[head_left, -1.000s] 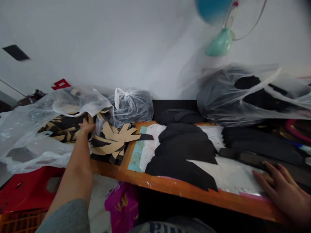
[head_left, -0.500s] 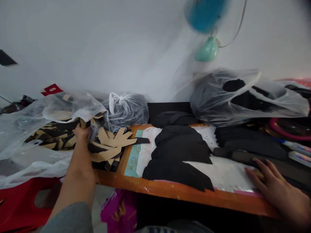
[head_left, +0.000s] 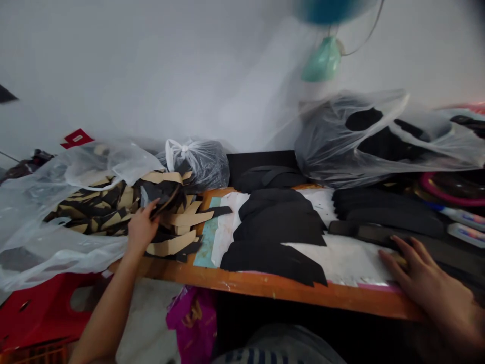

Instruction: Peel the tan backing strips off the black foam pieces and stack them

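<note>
My left hand (head_left: 142, 227) is closed on a bunch of black-and-tan strips (head_left: 162, 194), above the left end of the table. Beside it, more of these strips (head_left: 109, 207) spill out of a clear plastic bag (head_left: 94, 250), and others fan out to the right. My right hand (head_left: 426, 275) lies with fingers spread at the front edge of the table, fingertips at a long dark bar (head_left: 386, 235). A small yellowish thing shows between its thumb and forefinger; I cannot make out what it is. Overlapping black flat pieces (head_left: 280, 225) lie between my hands.
A tied clear bag (head_left: 208, 162) and a larger bag with black contents (head_left: 326, 146) stand against the wall. White tubes (head_left: 466, 235) lie at the right. A teal lamp (head_left: 324, 60) hangs above. Below are a red plastic stool (head_left: 41, 313) and a purple bag (head_left: 195, 323).
My left hand has drawn back from the bag opening, moving right and nearer with a bunch of strips. My right hand stays at the table edge. The camera view has shifted slightly.
</note>
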`<action>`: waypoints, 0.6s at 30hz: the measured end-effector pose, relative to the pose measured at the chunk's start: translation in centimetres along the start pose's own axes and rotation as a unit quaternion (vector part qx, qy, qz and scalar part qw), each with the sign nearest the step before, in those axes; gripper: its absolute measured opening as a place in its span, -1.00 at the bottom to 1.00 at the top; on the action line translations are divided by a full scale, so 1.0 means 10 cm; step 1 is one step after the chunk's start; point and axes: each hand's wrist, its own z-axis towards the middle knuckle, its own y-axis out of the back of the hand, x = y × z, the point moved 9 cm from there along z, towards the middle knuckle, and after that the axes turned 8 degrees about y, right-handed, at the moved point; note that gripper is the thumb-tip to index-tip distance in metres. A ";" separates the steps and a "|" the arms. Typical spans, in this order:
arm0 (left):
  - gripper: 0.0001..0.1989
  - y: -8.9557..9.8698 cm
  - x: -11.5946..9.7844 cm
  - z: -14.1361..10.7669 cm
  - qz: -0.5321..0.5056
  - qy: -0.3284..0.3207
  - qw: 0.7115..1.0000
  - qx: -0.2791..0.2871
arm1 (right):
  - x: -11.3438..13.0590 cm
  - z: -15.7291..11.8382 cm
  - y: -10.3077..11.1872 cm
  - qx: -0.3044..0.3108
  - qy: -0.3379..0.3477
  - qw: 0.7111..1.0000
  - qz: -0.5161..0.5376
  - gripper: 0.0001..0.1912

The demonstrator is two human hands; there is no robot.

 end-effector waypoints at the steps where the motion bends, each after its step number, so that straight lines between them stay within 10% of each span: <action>1: -0.40 -0.08 -0.18 -0.16 0.013 -0.031 0.999 0.004 | 0.01 -0.02 0.03 0.008 -0.019 1.000 0.010 -0.16; 6: -0.16 -0.42 -0.83 -0.62 -0.042 -0.136 0.988 0.052 | 0.08 -0.04 0.13 0.022 -0.049 0.997 0.046 -0.13; 11: 0.02 -0.39 -0.92 -0.66 -0.075 -0.154 0.983 0.068 | 0.08 -0.05 0.14 0.010 -0.057 0.998 0.021 -0.19; 18: -0.52 -0.05 -1.02 -0.66 -0.090 -0.239 0.967 -0.011 | 0.14 -0.09 0.21 0.009 -0.063 0.998 0.005 -0.24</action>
